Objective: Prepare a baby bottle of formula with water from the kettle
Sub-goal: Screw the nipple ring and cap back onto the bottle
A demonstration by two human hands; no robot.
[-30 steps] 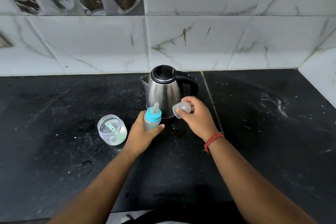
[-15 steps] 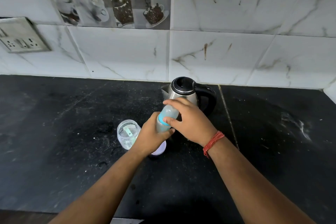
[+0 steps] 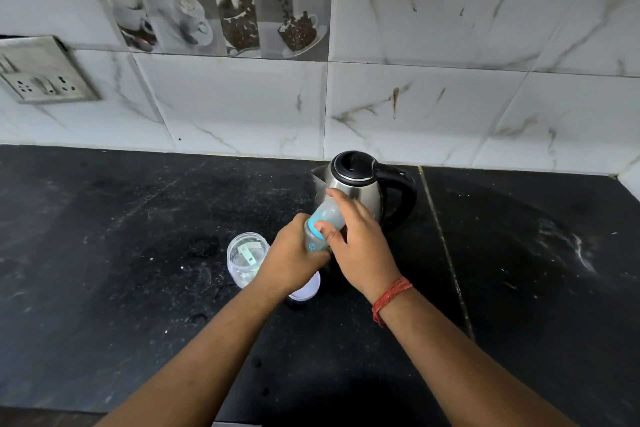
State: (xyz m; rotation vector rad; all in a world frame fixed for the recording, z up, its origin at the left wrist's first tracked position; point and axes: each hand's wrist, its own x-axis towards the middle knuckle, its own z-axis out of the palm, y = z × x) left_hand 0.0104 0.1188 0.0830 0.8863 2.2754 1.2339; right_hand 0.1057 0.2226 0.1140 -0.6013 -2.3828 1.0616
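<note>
A baby bottle (image 3: 317, 242) with a blue collar is held above the black counter (image 3: 138, 270), tilted toward the kettle. My left hand (image 3: 292, 260) grips its body. My right hand (image 3: 360, 246) holds the clear cap (image 3: 329, 213) that sits over the bottle's top, thumb at the blue collar. The steel kettle (image 3: 360, 189) with black lid and handle stands just behind the hands. A clear open jar (image 3: 246, 262) with a scoop inside sits left of my left hand. A white lid (image 3: 306, 289) lies on the counter under my left wrist.
A marble-tiled wall (image 3: 415, 107) runs along the back of the counter. A socket plate (image 3: 45, 73) is fixed to the wall at far left. A seam (image 3: 446, 253) in the counter runs forward from right of the kettle.
One second ago my right hand held the clear cap apart from the bottle beside the kettle. The cap now sits over the bottle's teat. The view has tilted up and the bottle leans right.
</note>
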